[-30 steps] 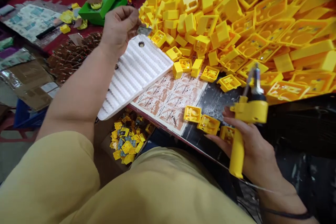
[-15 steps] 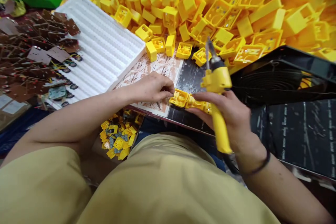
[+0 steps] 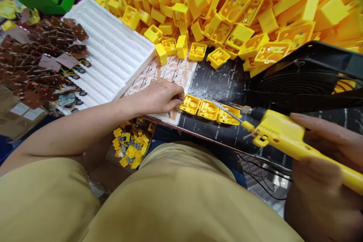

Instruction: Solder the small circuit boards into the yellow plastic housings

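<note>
Three small open yellow plastic housings (image 3: 208, 110) lie in a row along the front edge of the bench. My left hand (image 3: 166, 95) is closed at the left end of this row, its thumb and fingertips gripping the edge of the leftmost housing (image 3: 190, 104). A yellow soldering gun (image 3: 286, 130) is wrapped in my right hand (image 3: 320, 185), which is partly blurred at the right. Its thin metal tip and the feed tube below it point left, over the middle and right housings.
Loose yellow housings (image 3: 218, 30) form a large pile at the back. A white foam sheet (image 3: 113, 49) lies left, with brown circuit boards (image 3: 42, 56) heaped on it. A black fan (image 3: 306, 75) stands right. Below the bench edge sits a box of small yellow parts (image 3: 132, 147).
My right hand has moved right, away from the housings, and the soldering gun has swung from upright to pointing left. My left hand has stayed at the row's left end.
</note>
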`<state>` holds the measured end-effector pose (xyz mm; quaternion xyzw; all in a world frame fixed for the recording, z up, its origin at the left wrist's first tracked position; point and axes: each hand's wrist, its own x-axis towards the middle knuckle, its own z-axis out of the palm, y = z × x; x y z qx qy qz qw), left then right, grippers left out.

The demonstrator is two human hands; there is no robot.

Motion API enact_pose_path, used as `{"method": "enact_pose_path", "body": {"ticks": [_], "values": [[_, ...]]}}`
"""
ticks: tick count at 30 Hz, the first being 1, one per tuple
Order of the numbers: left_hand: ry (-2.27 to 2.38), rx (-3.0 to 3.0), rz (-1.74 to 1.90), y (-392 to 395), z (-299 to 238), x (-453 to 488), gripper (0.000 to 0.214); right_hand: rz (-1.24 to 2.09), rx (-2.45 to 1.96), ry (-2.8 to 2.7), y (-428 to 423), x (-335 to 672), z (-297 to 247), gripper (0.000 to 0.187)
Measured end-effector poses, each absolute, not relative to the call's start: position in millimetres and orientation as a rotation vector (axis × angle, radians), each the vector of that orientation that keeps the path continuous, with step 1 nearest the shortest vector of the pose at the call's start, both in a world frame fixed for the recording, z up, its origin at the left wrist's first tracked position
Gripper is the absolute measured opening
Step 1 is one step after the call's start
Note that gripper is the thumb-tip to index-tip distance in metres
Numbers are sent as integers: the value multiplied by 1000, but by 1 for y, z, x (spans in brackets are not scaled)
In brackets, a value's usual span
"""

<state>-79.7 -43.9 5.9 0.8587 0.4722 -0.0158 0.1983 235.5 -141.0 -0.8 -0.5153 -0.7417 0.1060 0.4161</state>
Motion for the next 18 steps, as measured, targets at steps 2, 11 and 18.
{"method": "enact_pose_path", "body": {"ticks": [2, 11, 18], "values": [[1325, 2366, 19, -45, 6, -79, 14, 296, -1558, -1517, -147, 214, 2, 31], [1311, 2366, -25, -45, 0, -77, 15, 286, -756, -2150, -115, 204, -7, 35], [1301, 2411, -80, -43, 4, -75, 16, 200, -668, -2210, -109, 193, -4, 19]]}}
